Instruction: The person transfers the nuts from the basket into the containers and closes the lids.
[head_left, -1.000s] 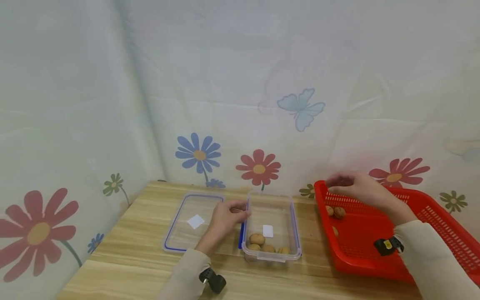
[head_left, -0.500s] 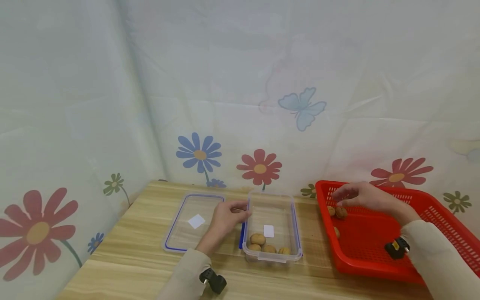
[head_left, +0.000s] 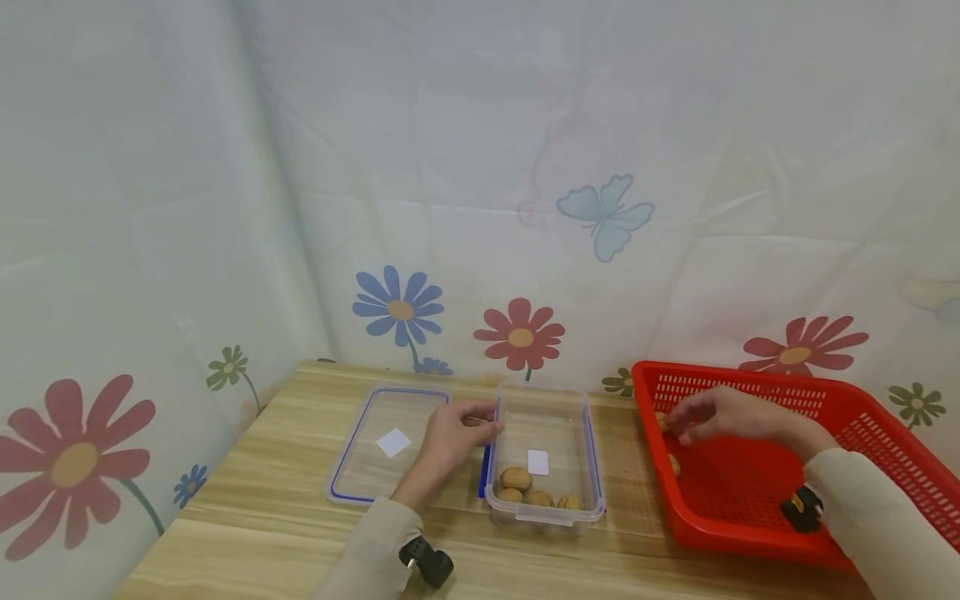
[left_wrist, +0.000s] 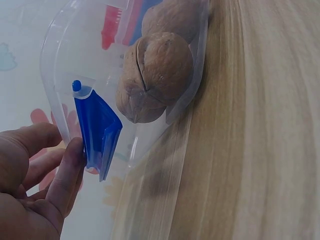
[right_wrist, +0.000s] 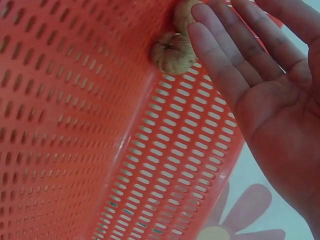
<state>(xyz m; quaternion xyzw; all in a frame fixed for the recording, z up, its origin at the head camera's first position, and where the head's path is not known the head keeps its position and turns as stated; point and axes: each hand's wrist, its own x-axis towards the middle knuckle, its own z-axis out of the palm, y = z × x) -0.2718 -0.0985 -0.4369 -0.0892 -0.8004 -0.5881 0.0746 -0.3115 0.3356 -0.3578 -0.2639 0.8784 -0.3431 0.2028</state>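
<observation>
In the head view a clear plastic container (head_left: 555, 433) with a blue latch (left_wrist: 99, 131) holds several walnuts (head_left: 516, 478) at its near end. My left hand (head_left: 453, 437) pinches the left side of its rim, beside the latch. My right hand (head_left: 723, 414) is inside the red basket (head_left: 690, 525), low over its left end, fingers extended toward the nuts there. In the right wrist view the fingertips are by a walnut (right_wrist: 173, 53) and overlap another; no nut shows in the palm. In the head view this hand partly covers a walnut (head_left: 662, 421); another walnut (head_left: 674, 464) sits nearer.
A clear lid (head_left: 360, 467) with a blue seal and a white label lies on the wooden table (head_left: 255, 508), left of the container. Behind the table hangs a flower-printed curtain (head_left: 450, 208). A strip of table separates container and basket.
My right hand has lowered from above the basket's rim down to the walnuts, hiding one that showed before. The left hand and the container have stayed in place.
</observation>
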